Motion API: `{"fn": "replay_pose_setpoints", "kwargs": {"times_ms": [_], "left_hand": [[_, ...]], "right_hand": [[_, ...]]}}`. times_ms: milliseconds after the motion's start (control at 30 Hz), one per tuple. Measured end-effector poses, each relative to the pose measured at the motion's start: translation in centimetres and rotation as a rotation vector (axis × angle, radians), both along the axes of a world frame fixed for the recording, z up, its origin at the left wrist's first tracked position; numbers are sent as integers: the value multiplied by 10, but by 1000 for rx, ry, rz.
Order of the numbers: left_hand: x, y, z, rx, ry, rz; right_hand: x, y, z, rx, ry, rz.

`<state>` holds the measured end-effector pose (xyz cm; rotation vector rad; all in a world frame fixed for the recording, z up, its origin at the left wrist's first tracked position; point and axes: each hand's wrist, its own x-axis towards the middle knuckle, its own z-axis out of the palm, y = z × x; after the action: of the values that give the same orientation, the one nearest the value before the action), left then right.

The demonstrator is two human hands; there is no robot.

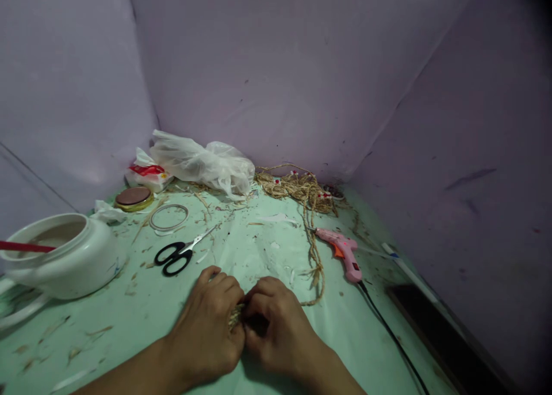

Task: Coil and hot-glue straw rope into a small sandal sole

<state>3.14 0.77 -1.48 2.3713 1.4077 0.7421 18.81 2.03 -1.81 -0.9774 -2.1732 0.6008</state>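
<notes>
Close together over the near part of the table, my two hands meet at a small piece of braided straw-coloured rope [235, 317]. My left hand [206, 321] is closed around it, hiding most of its length. With thumb and fingers pinched, my right hand [282, 325] touches the end of the piece; the exact grip is hidden. A straw-coloured rope [316, 263] runs down from a tangled heap [297, 189] toward my right hand. Black-handled scissors [183, 251] lie partly open beyond my left hand. To the right lies a pink glue gun [340, 250].
A white pot [81, 263] with a red stick [26, 246] stands left. Behind are a tape roll [186, 215], a round tin [133, 197], a tissue pack [149, 177] and a plastic bag [202, 162]. A black cord [388, 329] and dark flat object [435, 332] lie right.
</notes>
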Motion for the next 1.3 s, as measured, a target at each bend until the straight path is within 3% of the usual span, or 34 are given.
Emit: {"fn": "replay_pose_setpoints", "kwargs": {"times_ms": [1300], "left_hand": [[0,-1,-3,21,20,16]], "right_hand": [[-1,0,2,8,-18,10]]}}
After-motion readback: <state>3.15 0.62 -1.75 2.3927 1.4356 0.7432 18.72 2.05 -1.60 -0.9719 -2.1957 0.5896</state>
